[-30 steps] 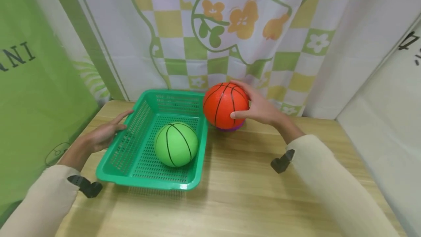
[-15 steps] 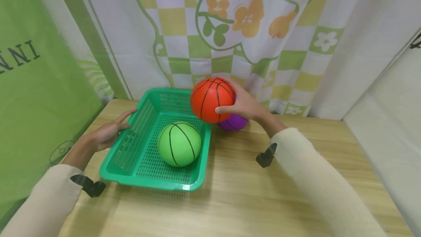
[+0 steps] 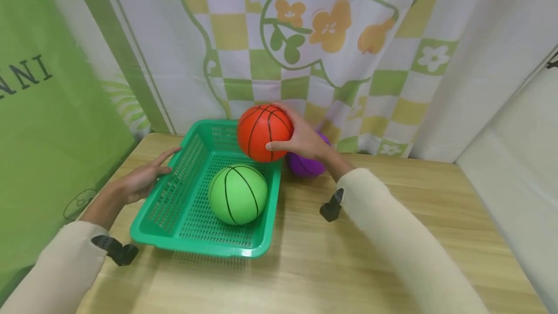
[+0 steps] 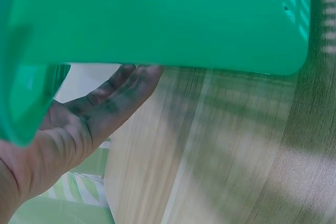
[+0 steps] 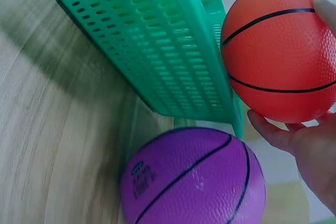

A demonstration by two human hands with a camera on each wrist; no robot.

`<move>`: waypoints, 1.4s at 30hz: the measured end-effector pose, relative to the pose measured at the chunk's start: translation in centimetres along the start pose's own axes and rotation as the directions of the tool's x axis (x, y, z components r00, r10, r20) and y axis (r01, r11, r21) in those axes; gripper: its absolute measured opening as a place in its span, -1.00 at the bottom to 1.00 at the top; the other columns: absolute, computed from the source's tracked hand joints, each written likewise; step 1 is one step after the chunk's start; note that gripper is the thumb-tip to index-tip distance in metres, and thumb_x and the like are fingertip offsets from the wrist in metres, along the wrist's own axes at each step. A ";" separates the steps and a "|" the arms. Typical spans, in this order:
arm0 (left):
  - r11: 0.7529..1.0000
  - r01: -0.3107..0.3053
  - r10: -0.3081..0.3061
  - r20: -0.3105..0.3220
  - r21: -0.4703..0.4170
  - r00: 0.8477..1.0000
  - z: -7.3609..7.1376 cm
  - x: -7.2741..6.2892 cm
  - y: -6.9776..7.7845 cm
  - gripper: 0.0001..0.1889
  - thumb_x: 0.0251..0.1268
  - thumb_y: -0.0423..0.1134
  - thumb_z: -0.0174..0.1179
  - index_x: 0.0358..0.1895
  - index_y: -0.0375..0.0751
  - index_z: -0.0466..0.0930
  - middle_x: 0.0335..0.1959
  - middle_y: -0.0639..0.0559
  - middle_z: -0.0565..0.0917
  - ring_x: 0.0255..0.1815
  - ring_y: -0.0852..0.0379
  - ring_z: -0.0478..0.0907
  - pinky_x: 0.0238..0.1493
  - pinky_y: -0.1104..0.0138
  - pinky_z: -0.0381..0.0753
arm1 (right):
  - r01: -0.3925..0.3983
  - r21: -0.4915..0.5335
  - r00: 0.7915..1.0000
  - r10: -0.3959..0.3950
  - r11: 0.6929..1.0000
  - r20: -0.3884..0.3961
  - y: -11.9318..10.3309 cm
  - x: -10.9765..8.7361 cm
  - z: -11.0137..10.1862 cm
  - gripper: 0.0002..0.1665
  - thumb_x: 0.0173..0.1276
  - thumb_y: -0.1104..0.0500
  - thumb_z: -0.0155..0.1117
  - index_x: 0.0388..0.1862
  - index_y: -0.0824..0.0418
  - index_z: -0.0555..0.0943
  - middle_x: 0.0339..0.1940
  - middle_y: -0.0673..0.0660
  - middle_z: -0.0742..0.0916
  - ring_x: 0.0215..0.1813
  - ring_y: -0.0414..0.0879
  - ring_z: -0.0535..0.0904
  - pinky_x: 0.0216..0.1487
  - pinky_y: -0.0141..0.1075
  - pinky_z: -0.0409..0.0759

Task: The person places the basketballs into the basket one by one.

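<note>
My right hand [image 3: 305,138] grips a red toy basketball [image 3: 261,132] with black lines, thumb on its near side. It is over the back right corner of a green plastic basket [image 3: 205,250]. A green toy basketball [image 3: 237,193] lies inside the basket, toward its right side. A purple toy basketball [image 5: 194,177] sits on the table just outside the basket, partly behind my right hand in the head view. My left hand [image 3: 144,178] is at the basket's left side; in the left wrist view its fingers [image 4: 126,98] stretch out straight against the outer wall.
The wooden table [image 3: 392,236] extends to the right and front of the basket. A patterned curtain [image 3: 305,38] hangs along the back edge. A green cloth [image 3: 52,125] stands on the left, and a white panel [image 3: 523,125] on the right.
My right hand has carried the red toy basketball left, from in front of the purple one to above the basket's back right corner. More of the purple ball now shows. The left hand stays at the basket.
</note>
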State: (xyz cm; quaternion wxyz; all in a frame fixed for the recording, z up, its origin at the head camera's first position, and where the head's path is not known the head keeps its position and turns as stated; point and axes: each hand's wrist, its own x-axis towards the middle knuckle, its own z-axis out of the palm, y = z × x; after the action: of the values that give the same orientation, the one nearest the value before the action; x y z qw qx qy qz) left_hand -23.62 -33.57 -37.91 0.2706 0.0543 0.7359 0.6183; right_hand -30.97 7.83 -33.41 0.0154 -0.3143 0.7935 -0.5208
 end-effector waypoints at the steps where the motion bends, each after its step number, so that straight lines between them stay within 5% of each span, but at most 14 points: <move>1: 1.000 0.002 -0.002 -0.004 -0.001 1.000 0.1 0.1 0.1 -0.34 0.67 -0.27 -0.44 0.62 0.22 -0.51 0.48 -0.57 -0.03 0.18 -0.30 0.50 0.08 -0.12 0.58 | 0.009 -0.001 1.000 -0.009 1.000 -0.002 0.1 0.2 0.1 0.17 0.05 0.08 0.61 0.59 0.02 0.16 0.38 0.11 0.43 0.18 0.04 0.54 0.00 -0.11 0.66; 9: 1.000 -0.014 0.014 0.008 -0.003 1.000 0.3 0.3 0.3 -0.34 0.68 -0.25 -0.42 0.62 0.21 -0.51 0.51 -0.55 -0.12 0.24 -0.34 0.44 0.10 -0.11 0.57 | 0.050 -0.051 0.999 -0.051 0.997 -0.009 0.8 1.3 1.3 0.20 0.01 0.15 0.65 0.59 0.01 0.20 0.41 0.13 0.41 0.23 0.04 0.51 0.00 -0.14 0.66; 14: 1.000 -0.001 0.001 -0.004 -0.008 1.000 0.2 -0.1 0.1 -0.34 0.68 -0.27 -0.43 0.62 0.22 -0.52 0.47 -0.58 -0.01 0.17 -0.30 0.51 0.06 -0.11 0.59 | 0.038 -0.134 0.999 -0.033 0.990 0.039 0.6 1.9 2.2 0.20 0.01 0.11 0.65 0.59 0.03 0.19 0.44 0.19 0.34 0.27 0.07 0.46 0.04 -0.14 0.64; 24: 1.000 -0.017 0.017 -0.013 -0.002 1.000 0.5 0.2 0.2 -0.34 0.67 -0.29 -0.44 0.62 0.20 -0.50 0.47 -0.57 -0.01 0.19 -0.29 0.49 0.07 -0.10 0.58 | 0.067 -0.326 0.993 -0.031 0.943 0.114 0.3 3.3 2.8 0.16 -0.04 0.02 0.67 0.55 0.00 0.29 0.42 0.20 0.32 0.27 0.10 0.41 0.07 -0.08 0.61; 33: 1.000 0.004 -0.004 -0.028 -0.001 1.000 0.4 -0.4 -0.3 -0.34 0.66 -0.30 -0.44 0.62 0.20 -0.49 0.45 -0.59 0.00 0.19 -0.30 0.49 0.07 -0.10 0.58 | -0.011 -0.372 0.989 0.065 0.928 0.131 1.1 3.4 4.3 0.14 0.04 -0.10 0.59 0.57 -0.06 0.24 0.42 0.27 0.32 0.23 0.14 0.44 0.03 -0.04 0.63; 42: 1.000 -0.001 0.001 -0.048 0.000 0.999 0.5 0.0 0.0 -0.34 0.66 -0.30 -0.41 0.63 0.20 -0.46 0.36 -0.54 0.21 0.12 -0.26 0.55 0.02 -0.08 0.61 | -0.086 -0.407 0.980 0.151 0.910 0.131 0.8 4.0 4.6 0.12 0.13 -0.15 0.53 0.60 -0.05 0.18 0.48 0.33 0.25 0.31 0.20 0.37 0.09 0.07 0.58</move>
State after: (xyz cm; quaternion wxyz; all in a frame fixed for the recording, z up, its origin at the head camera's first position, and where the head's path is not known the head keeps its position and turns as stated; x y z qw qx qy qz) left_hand -23.40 -33.18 -37.96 0.2524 0.0396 0.7422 0.6196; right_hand -32.91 2.25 -34.93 0.0460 -0.3025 0.8968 -0.3195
